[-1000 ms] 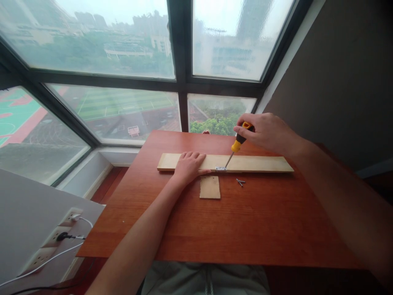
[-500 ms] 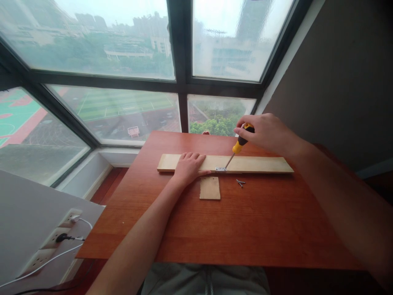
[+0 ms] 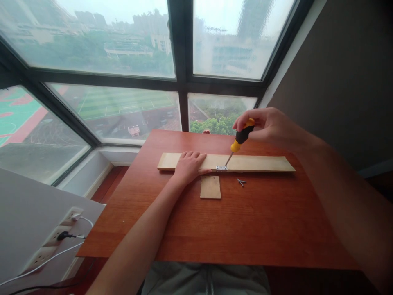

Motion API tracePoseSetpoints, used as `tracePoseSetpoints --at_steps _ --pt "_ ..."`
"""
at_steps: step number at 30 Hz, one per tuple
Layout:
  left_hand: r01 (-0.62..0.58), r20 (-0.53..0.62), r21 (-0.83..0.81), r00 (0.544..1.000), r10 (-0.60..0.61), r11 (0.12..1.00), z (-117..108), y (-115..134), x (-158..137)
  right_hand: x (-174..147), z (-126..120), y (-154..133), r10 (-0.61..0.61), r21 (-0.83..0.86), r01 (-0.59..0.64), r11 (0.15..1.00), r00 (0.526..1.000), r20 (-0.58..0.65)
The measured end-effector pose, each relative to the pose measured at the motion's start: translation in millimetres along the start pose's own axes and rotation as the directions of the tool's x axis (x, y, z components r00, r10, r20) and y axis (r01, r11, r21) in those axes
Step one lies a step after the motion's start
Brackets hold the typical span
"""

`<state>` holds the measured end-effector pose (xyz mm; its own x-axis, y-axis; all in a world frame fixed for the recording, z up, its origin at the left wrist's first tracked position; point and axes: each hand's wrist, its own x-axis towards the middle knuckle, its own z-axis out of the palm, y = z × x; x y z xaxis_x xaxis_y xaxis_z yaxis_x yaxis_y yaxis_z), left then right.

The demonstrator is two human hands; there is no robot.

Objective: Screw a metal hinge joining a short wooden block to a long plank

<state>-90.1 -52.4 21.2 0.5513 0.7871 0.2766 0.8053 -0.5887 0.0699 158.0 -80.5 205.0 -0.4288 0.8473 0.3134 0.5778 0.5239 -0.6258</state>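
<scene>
My left hand [image 3: 188,167] lies palm-down on the wooden board [image 3: 260,163], fingers slightly parted, thumb stretched toward the small metal plate [image 3: 221,168] at the board's near edge. My right hand [image 3: 272,126], wrist arched, grips the tilted screwdriver [image 3: 244,135], its tip at that plate.

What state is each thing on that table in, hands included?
Left hand: resting on the board
Right hand: gripping the screwdriver
Screwdriver: tilted, tip at the metal plate
Board: lying flat
Metal plate: on board's near edge
Small wood piece: lying flat
Screws: loose, together
</scene>
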Motion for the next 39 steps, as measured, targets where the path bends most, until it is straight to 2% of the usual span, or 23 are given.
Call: tracePoseSetpoints --at_steps 3,11,20,28,39 --pt "-0.006 -0.004 0.004 1.0 0.006 1.0 0 0 0 0 -1 0 0.009 0.109 -0.007 0.994 1.0 -0.017" --pt "-0.006 -0.005 0.005 1.0 0.006 1.0 1 0 0 3 8 2 0.013 0.182 0.002 0.983 0.997 -0.079" --pt "0.005 0.006 -0.004 1.0 -0.005 1.0 0 0 -1 4 14 7 0.034 0.165 -0.018 0.986 0.995 -0.099" --pt "0.016 0.017 -0.021 1.0 -0.015 1.0 -2 1 0 3 15 2 0.081 0.014 -0.081 0.997 0.995 -0.053" --pt "0.013 0.014 -0.009 1.0 -0.013 1.0 -1 1 0 3 14 7 0.077 -0.005 -0.077 0.997 0.997 0.002"
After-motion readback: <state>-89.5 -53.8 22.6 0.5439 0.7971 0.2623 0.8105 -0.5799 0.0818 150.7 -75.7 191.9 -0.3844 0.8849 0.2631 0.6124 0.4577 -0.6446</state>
